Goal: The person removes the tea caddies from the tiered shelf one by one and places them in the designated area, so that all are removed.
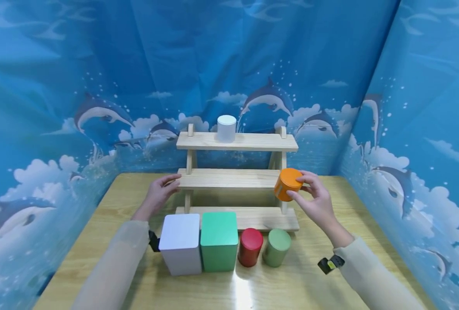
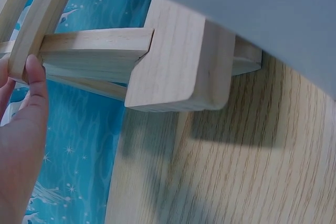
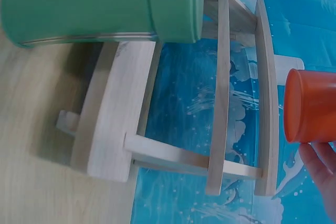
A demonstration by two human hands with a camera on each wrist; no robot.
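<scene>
A three-tier wooden shelf [image 1: 229,177] stands on the table. My left hand [image 1: 160,194] holds the left end of its middle board; in the left wrist view, thumb and fingers pinch that board's end [image 2: 32,35]. An orange canister [image 1: 287,186] with a round lid is gripped between thumb and fingers of my right hand [image 1: 315,200]. It is slightly tilted, by the right end of the middle board. In the right wrist view the orange canister [image 3: 315,106] appears at the right edge, fingertips under it. On the top board a white canister [image 1: 226,130] stands upright.
Before the shelf stand a white box [image 1: 180,241], a green box [image 1: 219,241], a red canister [image 1: 250,247] and a pale green canister [image 1: 276,247] in a row. They partly hide the bottom board. Blue dolphin-print curtains [image 1: 151,77] enclose the wooden table [image 1: 314,275].
</scene>
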